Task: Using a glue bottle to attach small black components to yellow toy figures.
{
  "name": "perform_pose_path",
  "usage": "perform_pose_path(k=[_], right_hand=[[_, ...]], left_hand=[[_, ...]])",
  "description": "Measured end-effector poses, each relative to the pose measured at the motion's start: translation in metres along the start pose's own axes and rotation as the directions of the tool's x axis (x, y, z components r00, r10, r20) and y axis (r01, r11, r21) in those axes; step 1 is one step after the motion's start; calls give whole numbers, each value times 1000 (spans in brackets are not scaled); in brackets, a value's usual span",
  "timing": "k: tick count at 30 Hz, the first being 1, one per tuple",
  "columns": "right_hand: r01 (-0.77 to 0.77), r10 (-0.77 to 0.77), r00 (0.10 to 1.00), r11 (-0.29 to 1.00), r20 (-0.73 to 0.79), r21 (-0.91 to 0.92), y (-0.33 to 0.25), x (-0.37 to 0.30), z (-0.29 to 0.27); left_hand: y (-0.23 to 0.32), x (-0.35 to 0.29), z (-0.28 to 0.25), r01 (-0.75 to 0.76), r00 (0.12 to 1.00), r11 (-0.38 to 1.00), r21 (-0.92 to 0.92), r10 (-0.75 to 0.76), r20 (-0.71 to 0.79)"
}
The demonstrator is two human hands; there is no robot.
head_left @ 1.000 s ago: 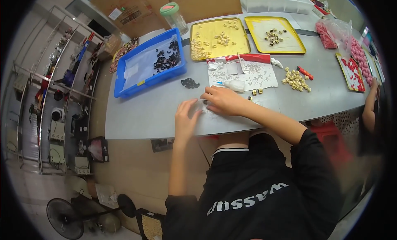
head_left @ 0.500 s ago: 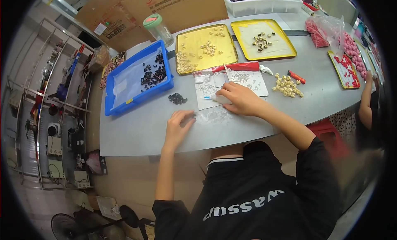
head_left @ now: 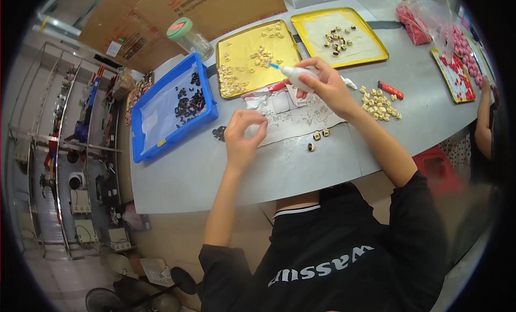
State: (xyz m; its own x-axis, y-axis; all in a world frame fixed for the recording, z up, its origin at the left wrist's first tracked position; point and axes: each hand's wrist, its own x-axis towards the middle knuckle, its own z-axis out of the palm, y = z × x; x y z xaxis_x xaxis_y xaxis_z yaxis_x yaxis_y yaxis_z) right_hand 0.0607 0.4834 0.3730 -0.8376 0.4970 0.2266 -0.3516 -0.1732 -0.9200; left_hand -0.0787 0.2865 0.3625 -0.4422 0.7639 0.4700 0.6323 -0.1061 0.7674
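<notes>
My right hand (head_left: pixel 329 88) is wrapped round a small white squeeze bottle (head_left: pixel 302 77) with a thin blue tip, lifted above the work sheet. Its tip points up and to the left, toward the yellow tray (head_left: pixel 285 46). My left hand (head_left: pixel 245 132) is closed in a pinch over the near left edge of the white sheet (head_left: pixel 328 117); whatever it pinches is too small to make out. A little pile of black curved pieces (head_left: pixel 219 133) lies beside that hand, partly hidden. Near the sheet's front edge sit a few cream-and-black pieces (head_left: pixel 311 147).
At left stands a blue tray (head_left: pixel 152 121) of black pieces. A second yellow-rimmed tray (head_left: pixel 363 48) holds cream-and-black pieces. Cream pieces (head_left: pixel 379 105) and a red tube (head_left: pixel 390 90) lie at right. Behind are a green-lidded jar (head_left: pixel 193 43) and a cardboard box (head_left: pixel 215 16). Another person's arm (head_left: pixel 484 116) shows far right.
My right hand has picked the squeeze bottle up off the sheet and raised it. The left hand has moved up and right from the bare table, its fingers now pinched together.
</notes>
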Motion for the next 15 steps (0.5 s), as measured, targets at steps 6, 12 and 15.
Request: perform_pose_path(k=[6, 12, 15], right_hand=[[20, 6, 994, 974, -110, 227, -12, -5, -22], [-56, 82, 994, 944, -67, 326, -9, -4, -21], [-103, 115, 993, 960, -28, 260, -4, -4, -18]], left_hand=[[3, 17, 44, 42, 998, 935, -351, -56, -31], [-5, 9, 46, -82, 990, 993, -82, 91, 111], [-6, 7, 49, -62, 994, 987, -151, 75, 83]])
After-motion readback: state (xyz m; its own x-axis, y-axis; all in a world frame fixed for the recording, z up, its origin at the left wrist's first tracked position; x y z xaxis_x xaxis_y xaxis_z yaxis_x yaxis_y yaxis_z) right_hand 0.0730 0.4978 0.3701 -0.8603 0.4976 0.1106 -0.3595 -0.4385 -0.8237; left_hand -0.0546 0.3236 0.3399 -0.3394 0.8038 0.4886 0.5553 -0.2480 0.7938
